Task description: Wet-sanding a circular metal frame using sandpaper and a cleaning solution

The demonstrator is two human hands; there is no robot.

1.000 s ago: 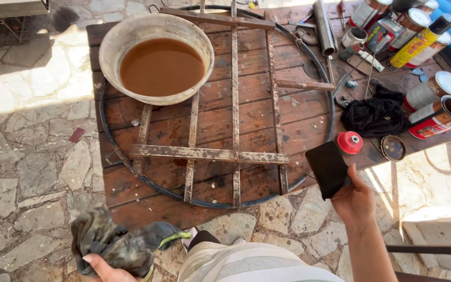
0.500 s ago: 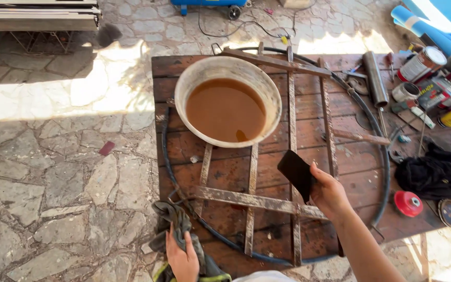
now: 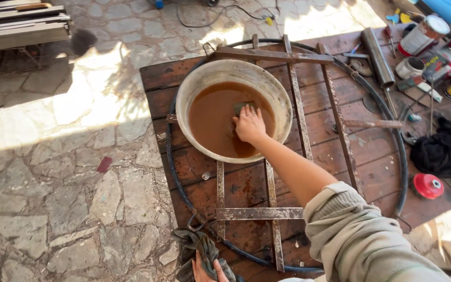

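The right hand (image 3: 249, 124) presses a dark sheet (image 3: 242, 108) flat into the bowl (image 3: 194, 83) of brown water to wet it; the left hand (image 3: 204, 267) grips a rag (image 3: 197, 245).

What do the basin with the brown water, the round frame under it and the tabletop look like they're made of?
Basin: probably plastic, off-white and grimy, with a thick, rounded, scuffed rim; enamelled metal is possible.
Round frame: metal, likely iron or steel, flat bars flaking orange-brown with rust inside a darker hoop.
Tabletop: wooden planks, dark reddish-brown, with visible seams and a worn, stained surface.
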